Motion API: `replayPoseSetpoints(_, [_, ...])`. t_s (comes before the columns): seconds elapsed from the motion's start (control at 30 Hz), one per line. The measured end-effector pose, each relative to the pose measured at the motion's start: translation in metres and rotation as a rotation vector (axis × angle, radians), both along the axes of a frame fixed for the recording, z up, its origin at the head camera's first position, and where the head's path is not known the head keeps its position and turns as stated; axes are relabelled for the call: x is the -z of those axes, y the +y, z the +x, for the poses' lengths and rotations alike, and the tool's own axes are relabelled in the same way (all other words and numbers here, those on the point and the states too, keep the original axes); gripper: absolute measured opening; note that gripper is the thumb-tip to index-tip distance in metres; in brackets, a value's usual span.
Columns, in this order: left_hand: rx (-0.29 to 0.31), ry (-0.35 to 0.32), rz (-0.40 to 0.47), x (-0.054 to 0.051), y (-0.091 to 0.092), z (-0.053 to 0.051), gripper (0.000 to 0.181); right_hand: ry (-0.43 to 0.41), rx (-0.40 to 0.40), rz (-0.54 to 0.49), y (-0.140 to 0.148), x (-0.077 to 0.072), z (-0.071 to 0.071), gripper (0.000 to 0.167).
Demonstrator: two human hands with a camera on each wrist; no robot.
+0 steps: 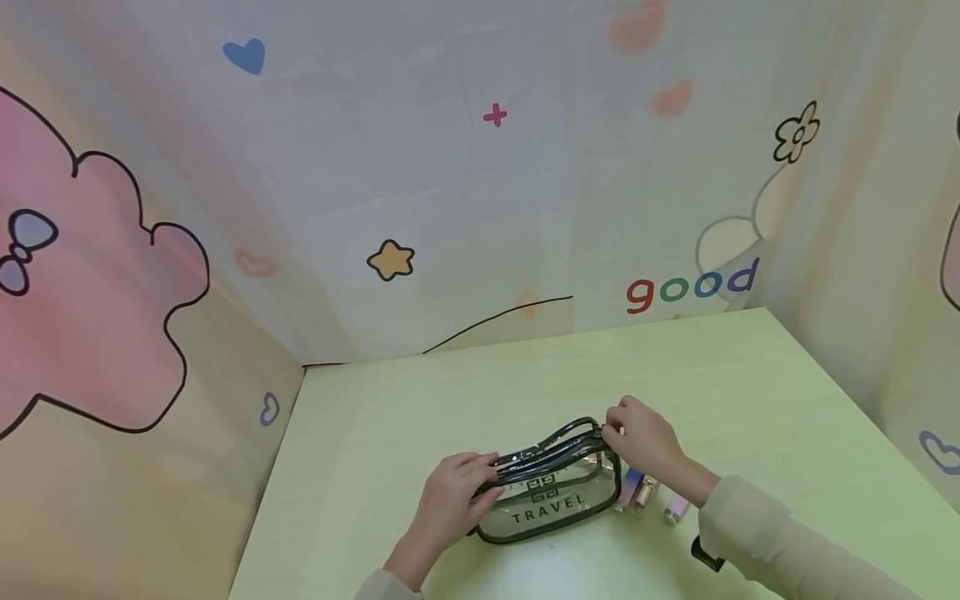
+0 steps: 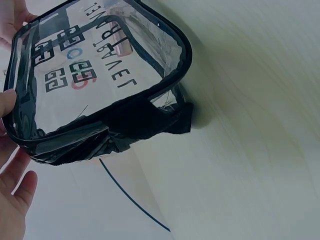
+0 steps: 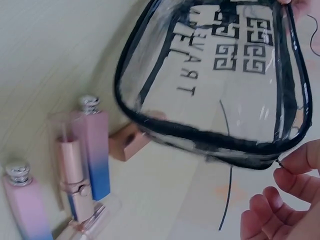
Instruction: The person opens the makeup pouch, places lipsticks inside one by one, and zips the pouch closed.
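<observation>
A: Which step are the hands performing?

B: Judging by their placement, they are working the zip along the top of the clear pouch (image 1: 540, 498). The left hand (image 1: 450, 500) is clamping the top edge at one end, fingers over the dark trim; the right hand (image 1: 645, 435) is pinching a small tag, apparently the zip pull (image 3: 279, 162), at the opposite corner, thumb and forefinger closing on it.

A: Where is the pouch sitting?

B: It is occupying the near part of the pale table (image 1: 360, 433), between the hands. Just beyond its right end, a pink-to-blue tube (image 3: 95, 155), a rose-gold lipstick (image 3: 71, 162) and a second pink tube (image 3: 27, 205) are lying loose.

A: What is the next move calling for?

B: Probably for steadying the trim with the left hand while drawing the pull along its track with the right; slack film could be snagging there. The views are not showing clearly whether the zip is parted or fastened.

A: How is the pouch looking?

B: Its see-through front is bearing the word "TRAVEL" beneath a square black motif; glossy black piping is outlining its rounded corners.
</observation>
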State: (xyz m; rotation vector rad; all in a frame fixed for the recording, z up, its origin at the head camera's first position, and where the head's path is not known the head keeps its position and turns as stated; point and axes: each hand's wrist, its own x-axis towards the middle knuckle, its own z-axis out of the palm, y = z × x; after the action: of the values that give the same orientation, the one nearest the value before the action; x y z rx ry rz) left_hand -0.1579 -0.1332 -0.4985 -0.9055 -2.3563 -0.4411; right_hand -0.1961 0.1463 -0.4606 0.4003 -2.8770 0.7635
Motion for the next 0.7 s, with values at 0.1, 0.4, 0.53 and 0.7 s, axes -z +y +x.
replayPoseSetpoints(0.1, [-0.003, 0.009, -0.006, 0.000, -0.003, 0.001, 0.011, 0.005, 0.007, 0.008, 0.003, 0.004, 0.000, 0.020])
replayPoseSetpoints(0.4, [-0.010, 0.024, 0.014, 0.003, -0.007, 0.001, 0.012, 0.014, 0.029, 0.052, -0.003, 0.017, -0.004, 0.016])
replayPoseSetpoints(0.53, [-0.019, 0.016, 0.012, 0.004, -0.010, 0.003, 0.011, -0.022, 0.025, 0.039, -0.004, 0.019, -0.004, 0.015])
replayPoseSetpoints(0.7, [-0.027, 0.011, -0.011, 0.003, -0.011, 0.005, 0.010, -0.079, 0.049, 0.020, 0.002, 0.021, -0.007, 0.022])
